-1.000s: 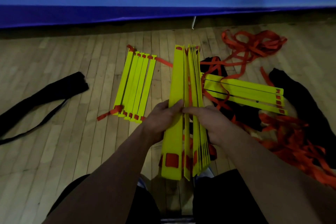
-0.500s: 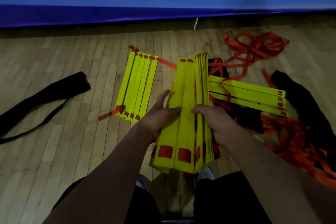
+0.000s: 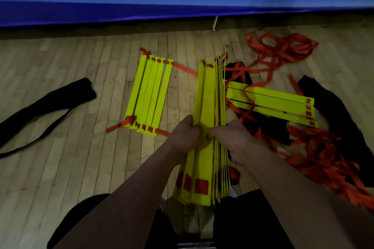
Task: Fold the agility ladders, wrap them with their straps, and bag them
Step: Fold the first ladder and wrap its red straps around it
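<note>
while both hands clamp them, flat yellow rungs (image 3: 208, 107) stack.

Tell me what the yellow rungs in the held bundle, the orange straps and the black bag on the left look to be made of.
Yellow flat rungs: probably smooth plastic; thin, straight and rigid with a slight sheen.
Orange tangled straps: likely woven webbing; flat, limp, looping and twisting freely.
Black long bag: seemingly soft matte fabric; it lies slack and creased on the floor.

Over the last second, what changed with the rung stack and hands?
The left hand peeled rungs leftward off the held stack, fanning it flatter; the right hand kept gripping the rest. The loose rungs, black bag and strap tangle on the floor stayed put.
</note>
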A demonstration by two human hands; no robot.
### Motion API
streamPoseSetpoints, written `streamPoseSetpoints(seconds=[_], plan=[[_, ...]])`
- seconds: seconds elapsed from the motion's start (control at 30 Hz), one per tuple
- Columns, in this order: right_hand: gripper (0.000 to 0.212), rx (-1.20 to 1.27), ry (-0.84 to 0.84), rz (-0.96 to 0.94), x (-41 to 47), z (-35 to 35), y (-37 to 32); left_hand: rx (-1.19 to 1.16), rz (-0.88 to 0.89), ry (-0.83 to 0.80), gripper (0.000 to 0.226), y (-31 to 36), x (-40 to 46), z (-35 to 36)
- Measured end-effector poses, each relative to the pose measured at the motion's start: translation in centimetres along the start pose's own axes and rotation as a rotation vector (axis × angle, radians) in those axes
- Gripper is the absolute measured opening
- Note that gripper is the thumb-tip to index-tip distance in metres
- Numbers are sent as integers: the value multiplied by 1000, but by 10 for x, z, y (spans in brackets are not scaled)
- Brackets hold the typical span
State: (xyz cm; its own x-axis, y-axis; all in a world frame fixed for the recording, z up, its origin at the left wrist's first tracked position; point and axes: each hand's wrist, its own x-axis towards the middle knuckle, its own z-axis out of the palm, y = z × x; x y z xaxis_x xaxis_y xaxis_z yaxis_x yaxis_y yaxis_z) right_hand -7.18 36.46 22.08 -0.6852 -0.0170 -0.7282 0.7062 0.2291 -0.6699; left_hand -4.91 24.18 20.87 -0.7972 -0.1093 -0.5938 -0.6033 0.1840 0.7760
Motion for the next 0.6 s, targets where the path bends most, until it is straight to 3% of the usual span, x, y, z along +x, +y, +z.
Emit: streamPoseSetpoints(seconds=[0.07,0.13,0.23,0.43,0.6], plan=[[101,22,-3,-26,8,2,5,57,38,51,28,-1,1,1],[116,56,-21,-46,31,1,16,38,70,60,34,1,1,2],[98,97,-3,-73,31,2,16,-10,93,58,43,3,0,3],[28,-19,77,-68,-2,-3,-2,-107,132,87,24,2,0,-2],[27,49,63,-25,1,-7,-2,-201,112,28,26,3,1,-11]])
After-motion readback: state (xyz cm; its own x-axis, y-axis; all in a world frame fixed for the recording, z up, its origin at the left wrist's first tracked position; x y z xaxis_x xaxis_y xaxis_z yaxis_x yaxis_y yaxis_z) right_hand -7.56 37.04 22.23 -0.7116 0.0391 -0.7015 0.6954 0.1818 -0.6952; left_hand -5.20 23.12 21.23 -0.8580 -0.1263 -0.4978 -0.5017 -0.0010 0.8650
